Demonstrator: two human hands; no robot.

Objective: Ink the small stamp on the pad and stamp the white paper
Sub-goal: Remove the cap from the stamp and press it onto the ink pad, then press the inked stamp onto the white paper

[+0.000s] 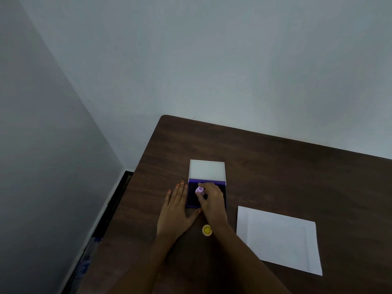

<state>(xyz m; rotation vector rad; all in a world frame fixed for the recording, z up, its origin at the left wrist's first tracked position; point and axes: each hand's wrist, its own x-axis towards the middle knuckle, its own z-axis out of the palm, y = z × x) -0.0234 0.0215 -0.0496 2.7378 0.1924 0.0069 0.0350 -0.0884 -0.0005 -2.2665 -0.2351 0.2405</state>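
A small lilac stamp point(199, 190) stands on the dark ink pad point(192, 197), pinched between the fingertips of my right hand point(212, 200). The pad sits in a purple case whose white lid point(207, 170) is folded open toward the wall. My left hand point(176, 211) lies flat on the table against the case's left side, fingers spread, thumb along its near edge. The white paper point(280, 238) lies flat to the right of the pad, with no marks that I can make out.
A small yellow round cap or stamp point(206, 230) lies on the brown table point(286, 166) just below my right wrist. The table's left edge point(135, 187) drops off beside my left hand; a grey wall runs behind.
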